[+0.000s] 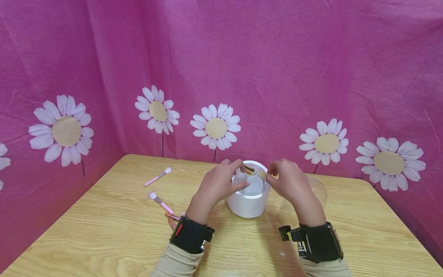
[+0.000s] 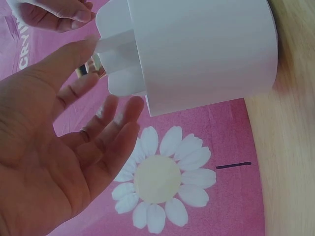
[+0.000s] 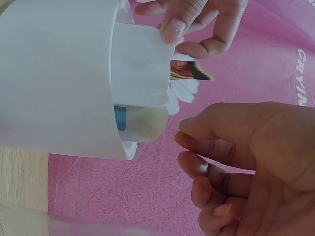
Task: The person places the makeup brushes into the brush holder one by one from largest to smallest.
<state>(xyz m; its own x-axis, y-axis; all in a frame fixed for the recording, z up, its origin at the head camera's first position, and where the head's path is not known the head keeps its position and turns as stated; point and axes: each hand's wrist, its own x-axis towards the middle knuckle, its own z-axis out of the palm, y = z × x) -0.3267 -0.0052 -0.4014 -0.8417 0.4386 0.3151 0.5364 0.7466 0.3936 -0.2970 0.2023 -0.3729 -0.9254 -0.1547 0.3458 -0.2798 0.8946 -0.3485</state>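
Observation:
A white round brush holder (image 1: 247, 206) stands upright on the table, divided inside by white partitions (image 3: 140, 64). Within it are a makeup brush with cream bristles (image 3: 150, 123) and a blue band, and another brush with a dark slanted tip (image 3: 202, 72) and coppery band. My left hand (image 1: 216, 182) is at the holder's left side, its thumb against a partition's top edge and the other fingers loosely spread. On the opposite side, my right hand (image 1: 292, 181) hovers beside the cream bristles, fingers bent loosely, with a gap between fingertips and brush in the right wrist view.
Two pink-handled brushes (image 1: 157, 177) (image 1: 160, 202) lie on the table (image 1: 104, 231) to the left. A third pink handle (image 1: 173, 216) is partly hidden by my left wrist. Behind my right wrist stands a clear cylindrical cover (image 1: 320, 192). A pink flowered cloth (image 1: 263, 77) hangs behind.

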